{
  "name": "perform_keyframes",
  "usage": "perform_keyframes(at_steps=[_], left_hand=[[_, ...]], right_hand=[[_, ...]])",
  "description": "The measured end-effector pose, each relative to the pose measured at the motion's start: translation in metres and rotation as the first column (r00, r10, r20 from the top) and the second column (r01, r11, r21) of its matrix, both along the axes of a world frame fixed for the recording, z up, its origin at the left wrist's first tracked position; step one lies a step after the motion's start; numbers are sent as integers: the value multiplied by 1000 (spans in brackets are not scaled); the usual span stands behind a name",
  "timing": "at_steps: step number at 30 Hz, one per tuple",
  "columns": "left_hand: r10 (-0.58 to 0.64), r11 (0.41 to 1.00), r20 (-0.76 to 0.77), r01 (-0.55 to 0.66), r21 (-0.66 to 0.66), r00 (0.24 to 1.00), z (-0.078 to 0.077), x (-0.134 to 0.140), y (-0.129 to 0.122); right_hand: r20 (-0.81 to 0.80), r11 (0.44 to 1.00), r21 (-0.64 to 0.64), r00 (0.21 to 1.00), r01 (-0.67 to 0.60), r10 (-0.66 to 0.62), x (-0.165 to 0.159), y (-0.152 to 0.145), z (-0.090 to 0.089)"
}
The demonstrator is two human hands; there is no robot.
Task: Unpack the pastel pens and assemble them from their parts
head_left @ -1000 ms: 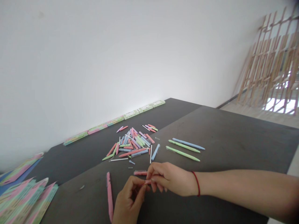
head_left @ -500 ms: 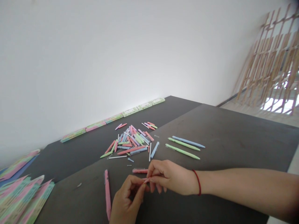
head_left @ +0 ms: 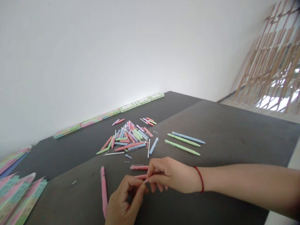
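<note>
My left hand point(head_left: 128, 198) and my right hand point(head_left: 168, 175) meet at the fingertips, both closed in a pinch on a small pink pen part point(head_left: 145, 181). Fingers cover most of it. Just behind them lies a pink pen barrel point(head_left: 138, 167) with a clear clip, partly hidden by my right hand. Another pink piece point(head_left: 140, 177) shows between the hands; I cannot tell whether it is held. Left of my left hand, a pink pen point(head_left: 103, 190) lies lengthwise on the dark table point(head_left: 77, 203).
Beyond my hands is a heap of coloured pen parts point(head_left: 131, 137). To its right lie a blue pen point(head_left: 187, 137) and two green pens point(head_left: 182, 147). Flat boxes point(head_left: 128, 107) line the wall edge. Colourful packages point(head_left: 30, 200) sit at the left. A wooden rack point(head_left: 269, 62) leans at far right.
The view has shifted slightly, so the table things appear a little higher and further left. My hands still pinch the pink part, and a pink piece behind the fingers shows more now.
</note>
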State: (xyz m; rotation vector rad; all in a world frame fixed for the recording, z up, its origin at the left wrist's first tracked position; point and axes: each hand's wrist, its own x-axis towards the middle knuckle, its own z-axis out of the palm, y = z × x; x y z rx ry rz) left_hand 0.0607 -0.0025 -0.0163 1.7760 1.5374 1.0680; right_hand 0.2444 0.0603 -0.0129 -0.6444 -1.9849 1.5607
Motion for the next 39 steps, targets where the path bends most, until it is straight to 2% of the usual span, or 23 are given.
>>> perform_keyframes(at_steps=[6,9,12,21,26,29,32,35,39], left_hand=[[-21,1000,-55,21,-6,998,0,-3,0],[-42,996,-23,40,-81,999,-1,-3,1],[-31,995,-2,31,-99,1000,-2,-3,3],[0,999,-28,-1,-36,1000,-4,0,7],[26,1000,-133,-24,17,991,-5,0,7],[74,990,-307,-32,140,949,-7,-6,12],[118,958,-523,43,285,844,-10,-14,18],[95,947,-655,136,292,749,-13,-20,23],[54,947,-704,187,261,708,-14,-23,26]], right_hand=[[21,1000,-24,1000,-12,12,0,0,1],[40,999,40,999,-5,4,1,0,2],[46,994,111,999,7,-12,1,0,2],[90,941,331,991,63,-98,-1,5,-2],[104,922,375,984,94,-142,-1,6,-6],[112,929,351,980,115,-163,0,12,-7],[134,917,365,966,160,-222,3,21,-4],[196,885,432,941,171,-278,6,26,1],[290,828,548,903,116,-318,8,24,4]])
